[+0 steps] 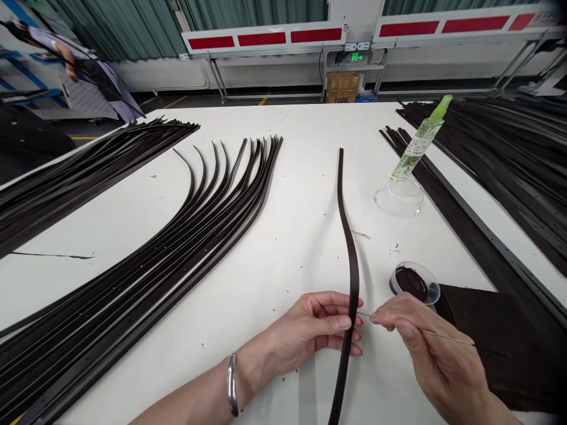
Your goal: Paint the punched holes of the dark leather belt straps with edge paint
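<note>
At a white desk (pixel 303 195), pinches a black strip (pixel 353 265), running lengthwise in front, between thumb and fingers of the left hand (pixel 319 324); grips a thin rod (pixel 447 337) in the right hand (pixel 438 348), tip at the strip's edge. Has a cup (pixel 434 289) of dark paste (pixel 411 283) just beyond.

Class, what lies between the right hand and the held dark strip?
In the head view: a thin tool's tip and fingertips of the left hand.

Both hands (pixel 310 327) bare, left thumbnail (pixel 344 322) short, left forearm (pixel 190 394) uncovered, silver bangle (pixel 232 385) round left wrist (pixel 248 370), band smooth, rounded, shiny, right wrist (pixel 481 407) bare
</note>
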`<state>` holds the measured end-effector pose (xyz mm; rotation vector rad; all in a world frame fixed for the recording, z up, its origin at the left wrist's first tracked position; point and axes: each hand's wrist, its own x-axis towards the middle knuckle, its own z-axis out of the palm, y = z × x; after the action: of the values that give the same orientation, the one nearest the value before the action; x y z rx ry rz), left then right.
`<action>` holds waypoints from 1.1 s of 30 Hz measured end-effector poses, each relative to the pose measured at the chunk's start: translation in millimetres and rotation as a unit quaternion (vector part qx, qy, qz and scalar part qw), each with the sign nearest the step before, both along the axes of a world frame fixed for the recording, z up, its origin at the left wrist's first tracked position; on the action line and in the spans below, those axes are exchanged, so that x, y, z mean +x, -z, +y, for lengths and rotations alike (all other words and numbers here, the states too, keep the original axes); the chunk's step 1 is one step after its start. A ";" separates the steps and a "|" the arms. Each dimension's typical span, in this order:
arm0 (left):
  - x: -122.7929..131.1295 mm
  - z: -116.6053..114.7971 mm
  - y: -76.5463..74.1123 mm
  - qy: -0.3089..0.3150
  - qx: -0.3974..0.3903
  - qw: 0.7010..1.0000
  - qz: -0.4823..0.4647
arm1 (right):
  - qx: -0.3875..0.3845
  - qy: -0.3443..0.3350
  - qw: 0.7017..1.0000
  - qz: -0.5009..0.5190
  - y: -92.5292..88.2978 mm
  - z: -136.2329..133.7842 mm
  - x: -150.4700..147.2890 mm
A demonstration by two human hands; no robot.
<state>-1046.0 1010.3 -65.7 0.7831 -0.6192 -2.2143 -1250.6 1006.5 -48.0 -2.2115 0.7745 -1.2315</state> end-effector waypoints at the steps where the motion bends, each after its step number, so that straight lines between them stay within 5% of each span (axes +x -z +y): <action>1: -0.1 0.1 -0.1 0.000 0.000 1.000 0.000 | 0.002 0.000 1.000 0.003 0.0 0.0 0.1; 17: -1.7 0.6 0.5 -0.009 -0.011 1.000 -0.006 | -0.045 -0.015 0.998 0.041 0.7 0.4 1.7; 33: -3.6 1.9 -1.9 -0.015 -0.015 1.000 -0.010 | 0.004 0.010 0.999 0.031 1.8 4.2 1.4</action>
<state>-1049.6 1012.2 -63.8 0.7950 -0.6461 -2.1674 -1249.2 1010.8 -49.8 -2.2491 0.8266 -1.1723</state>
